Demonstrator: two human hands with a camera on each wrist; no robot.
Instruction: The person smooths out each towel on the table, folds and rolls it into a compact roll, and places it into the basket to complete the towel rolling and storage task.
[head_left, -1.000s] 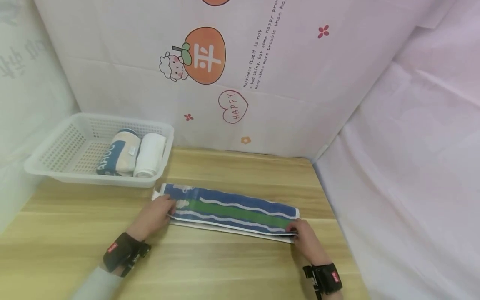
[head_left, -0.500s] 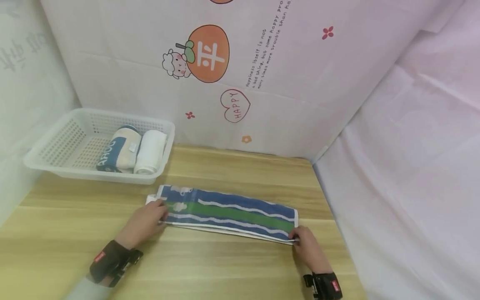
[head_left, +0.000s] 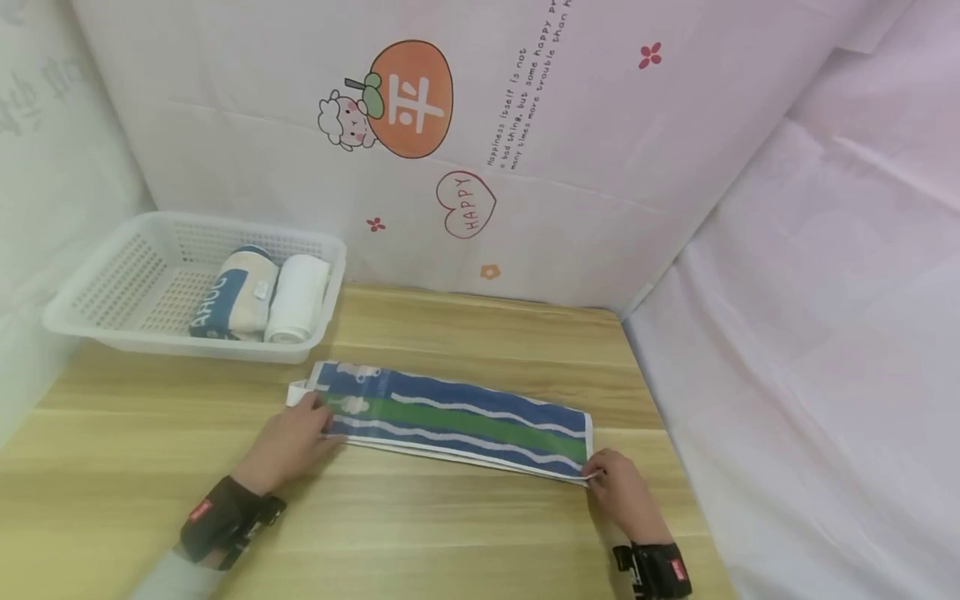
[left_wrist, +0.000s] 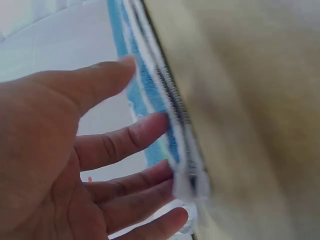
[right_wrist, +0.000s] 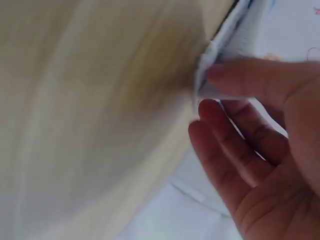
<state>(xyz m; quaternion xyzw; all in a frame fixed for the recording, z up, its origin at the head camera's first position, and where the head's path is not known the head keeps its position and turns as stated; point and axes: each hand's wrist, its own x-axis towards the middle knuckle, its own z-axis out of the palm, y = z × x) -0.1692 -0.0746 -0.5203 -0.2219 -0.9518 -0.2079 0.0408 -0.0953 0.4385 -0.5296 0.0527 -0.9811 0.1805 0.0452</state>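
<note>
A folded towel [head_left: 465,422], blue with a green stripe and white wavy lines, lies as a long strip on the wooden table. At its left end is my left hand [head_left: 291,444]; in the left wrist view the fingers [left_wrist: 122,145] reach fairly straight to the layered edge, thumb apart from them. My right hand [head_left: 622,493] pinches the near right corner between thumb and finger. The right wrist view shows the thumb [right_wrist: 250,77] on the white edge, the other fingers loosely bent below. A white underlayer [head_left: 296,392] peeks out at the left end.
A white plastic basket [head_left: 112,333] stands at the back left, holding a rolled blue-and-beige towel [head_left: 236,292] and a rolled white towel [head_left: 296,298]. Printed cloth [head_left: 540,242] hangs behind the table [head_left: 420,533], and pale cloth [head_left: 810,350] hangs at the right.
My left hand has moved left and slightly down along the towel's end. My right hand has drawn the near right corner down, and the gap between the layers there has narrowed.
</note>
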